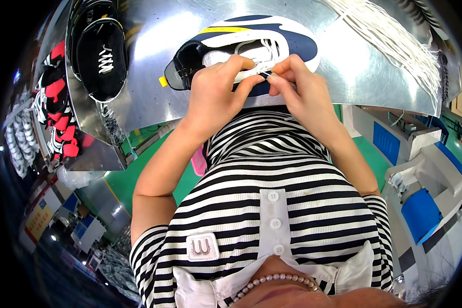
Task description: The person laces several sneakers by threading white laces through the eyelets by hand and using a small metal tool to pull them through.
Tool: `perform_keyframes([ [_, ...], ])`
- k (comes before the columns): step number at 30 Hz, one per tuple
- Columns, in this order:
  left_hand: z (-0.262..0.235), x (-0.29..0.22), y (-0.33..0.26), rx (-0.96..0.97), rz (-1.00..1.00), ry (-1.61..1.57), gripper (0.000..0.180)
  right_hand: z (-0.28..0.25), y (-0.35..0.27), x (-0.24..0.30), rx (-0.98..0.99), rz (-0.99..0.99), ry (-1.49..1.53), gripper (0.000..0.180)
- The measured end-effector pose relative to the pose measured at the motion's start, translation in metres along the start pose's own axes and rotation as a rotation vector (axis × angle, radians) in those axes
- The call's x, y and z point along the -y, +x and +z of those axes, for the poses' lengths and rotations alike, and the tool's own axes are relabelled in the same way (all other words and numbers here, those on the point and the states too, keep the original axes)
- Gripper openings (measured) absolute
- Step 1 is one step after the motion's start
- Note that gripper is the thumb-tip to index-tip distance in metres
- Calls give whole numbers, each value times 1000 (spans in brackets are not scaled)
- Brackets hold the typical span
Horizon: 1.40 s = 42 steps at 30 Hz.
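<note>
A navy and white sneaker point(287, 38) with a yellow stripe lies on its side on a shiny metal table point(154, 87), just in front of my striped shirt. My left hand point(215, 90) rests over the shoe's opening, thumb and forefinger pinched on a white lace point(264, 51). Fingertip to fingertip with it, my right hand point(303, 87) pinches the same lace at the shoe's eyelets. Part of the shoe's near side is hidden by both hands.
A pair of black shoes point(100, 54) sits on the table at the left. Red and black shoes point(59, 113) are stacked further left. A bundle of white laces point(390, 36) lies at the table's right. Blue and white machines point(421, 205) stand on the green floor.
</note>
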<state>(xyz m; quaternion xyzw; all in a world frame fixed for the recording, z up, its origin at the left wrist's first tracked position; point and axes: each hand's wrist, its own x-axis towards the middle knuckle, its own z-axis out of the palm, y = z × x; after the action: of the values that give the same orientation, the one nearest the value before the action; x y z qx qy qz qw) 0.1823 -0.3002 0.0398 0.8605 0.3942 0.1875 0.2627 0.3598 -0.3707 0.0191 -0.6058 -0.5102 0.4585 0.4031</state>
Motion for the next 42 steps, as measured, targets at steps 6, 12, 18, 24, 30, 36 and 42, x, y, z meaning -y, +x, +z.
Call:
perform_keyframes([
  [6, 0, 7, -2, 12, 171, 5, 27, 11, 15, 6, 33, 110, 52, 16],
  [12, 7, 18, -9, -204, 294, 93, 34, -36, -5, 27, -4, 33, -254, 16],
  [18, 6, 19, -14, -202, 499, 82, 43, -14, 36, 27, 210, -312, -491, 20],
  [24, 7, 23, -15, -185, 522, 31, 41, -11, 41, 18, 262, -252, -360, 25],
  [30, -3, 21, -16, -72, 419, 11, 42, -61, 63, 53, -154, -606, 355, 20],
  [36, -15, 8, -13, 23, -49, -364, 73, 3, 52, 18, 3, -189, 195, 15],
  [42, -11, 8, -4, -107, -348, -267, 51, 13, 56, 21, 80, -47, 277, 11],
])
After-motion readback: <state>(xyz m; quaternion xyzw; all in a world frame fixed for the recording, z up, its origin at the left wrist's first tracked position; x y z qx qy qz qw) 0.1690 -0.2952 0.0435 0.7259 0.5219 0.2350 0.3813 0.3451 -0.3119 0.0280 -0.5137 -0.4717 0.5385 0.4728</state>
